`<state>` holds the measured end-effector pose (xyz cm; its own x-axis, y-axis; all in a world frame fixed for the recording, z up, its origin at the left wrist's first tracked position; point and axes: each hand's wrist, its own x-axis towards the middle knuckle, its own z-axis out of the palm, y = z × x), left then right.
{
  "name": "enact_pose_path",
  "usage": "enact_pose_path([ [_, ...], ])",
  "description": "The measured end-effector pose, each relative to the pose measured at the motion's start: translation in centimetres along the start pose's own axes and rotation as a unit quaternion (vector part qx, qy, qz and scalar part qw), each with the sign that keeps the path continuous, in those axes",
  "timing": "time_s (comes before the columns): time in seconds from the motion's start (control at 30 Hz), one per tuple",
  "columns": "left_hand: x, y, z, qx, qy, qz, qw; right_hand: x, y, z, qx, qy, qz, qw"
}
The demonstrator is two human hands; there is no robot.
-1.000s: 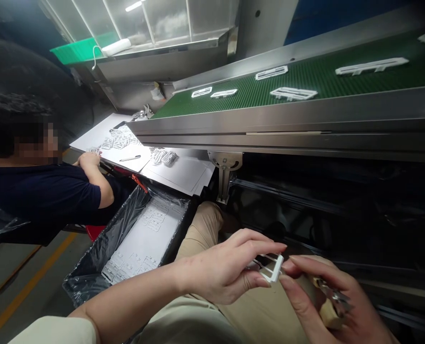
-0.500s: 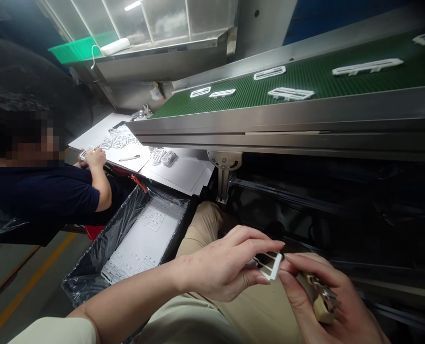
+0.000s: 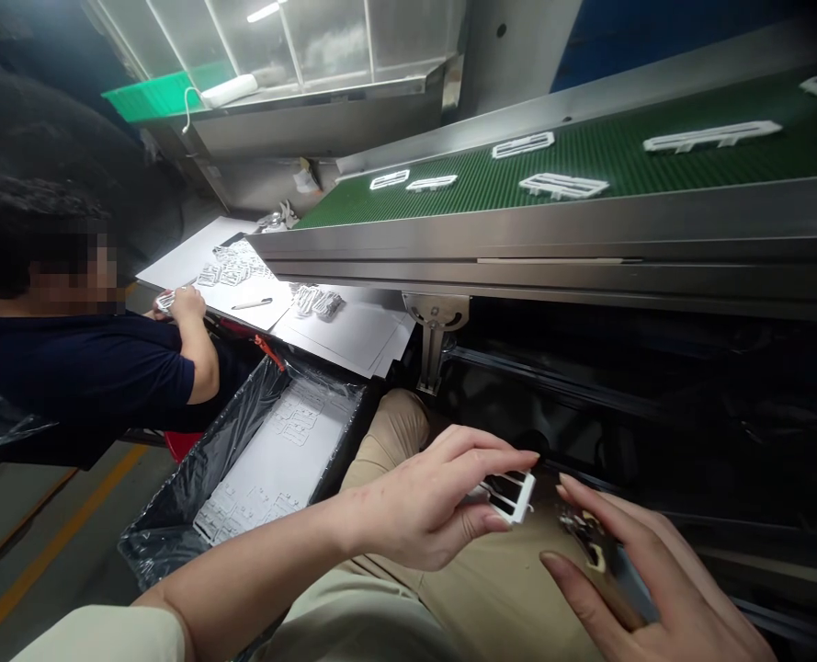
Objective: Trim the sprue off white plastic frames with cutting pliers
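My left hand [image 3: 442, 501] pinches a small white plastic frame [image 3: 520, 499] between thumb and fingers, above my lap. The frame has slots through it, and a thin curl sticks out near its lower right corner. To the right of it, my right hand [image 3: 656, 570] holds a small metal-jawed tool that looks like nippers [image 3: 591, 542] in the palm. Its handles are mostly hidden by the hand and blurred. Thumb and forefinger are spread apart around the tool, and its jaws are clear of the frame.
A green conveyor belt [image 3: 470, 198] carries several white frames above my lap. On the left, a lined crate [image 3: 243, 418] holds rows of frames on white sheet. Behind it a worktable [image 3: 373, 331] bears piles of frames and a pen [image 3: 252, 304]. A co-worker [image 3: 84, 359] sits there handling a frame.
My right hand has moved away from the frame's edge, down and right, its thumb and forefinger parting. The tool has turned in the palm. My left hand stays on the frame, slightly higher.
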<state>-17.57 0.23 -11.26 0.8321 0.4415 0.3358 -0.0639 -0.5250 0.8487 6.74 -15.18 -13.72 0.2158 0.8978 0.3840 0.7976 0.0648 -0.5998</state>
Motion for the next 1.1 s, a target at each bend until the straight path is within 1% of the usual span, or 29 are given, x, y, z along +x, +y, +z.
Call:
enact_pose_path([
  [0.1,0.1,0.0,-0.1,-0.002,-0.004,0.001,1.000,-0.1,0.3,0.0,-0.047,-0.012,-0.079,0.996],
  [0.27,0.0,-0.2,-0.1,0.013,0.002,0.017,1.000,0.7,-0.6,-0.2,-0.058,-0.008,-0.147,0.987],
  [0.4,0.0,-0.2,-0.2,0.035,0.005,0.025,0.999,1.0,-0.4,-0.5,-0.068,-0.008,-0.151,0.986],
  [0.57,0.0,0.2,-0.3,0.038,0.011,0.014,0.999,0.8,-0.2,-0.7,-0.072,-0.018,-0.143,0.987],
  [0.77,0.0,0.5,-0.1,0.015,0.011,-0.023,1.000,1.0,-0.7,-0.7,-0.117,-0.015,-0.184,0.976],
  [0.8,-0.1,0.4,-0.1,0.014,0.011,-0.028,0.999,1.1,-0.6,-0.8,-0.123,-0.015,-0.196,0.973],
  [0.87,-0.2,0.3,0.1,0.010,0.012,-0.039,0.999,1.1,0.0,-1.2,-0.146,-0.027,-0.243,0.959],
  [0.93,-0.4,0.2,0.2,0.001,0.013,-0.051,0.999,1.0,0.6,-1.5,-0.180,-0.052,-0.306,0.933],
  [0.97,-0.4,0.2,0.3,-0.006,0.015,-0.055,0.998,1.0,0.8,-1.6,-0.191,-0.060,-0.327,0.924],
  [1.0,-0.5,0.1,0.4,-0.014,0.018,-0.058,0.998,0.9,0.9,-1.6,-0.188,-0.063,-0.332,0.922],
  [1.03,-0.5,0.1,0.5,-0.024,0.023,-0.060,0.998,0.9,0.8,-1.5,-0.169,-0.063,-0.309,0.934],
  [1.07,-0.5,0.0,0.7,-0.037,0.029,-0.063,0.997,1.0,0.6,-1.3,-0.131,-0.058,-0.265,0.953],
  [1.1,-0.5,-0.1,0.8,-0.057,0.038,-0.065,0.996,1.1,0.3,-1.1,-0.082,-0.055,-0.205,0.974],
])
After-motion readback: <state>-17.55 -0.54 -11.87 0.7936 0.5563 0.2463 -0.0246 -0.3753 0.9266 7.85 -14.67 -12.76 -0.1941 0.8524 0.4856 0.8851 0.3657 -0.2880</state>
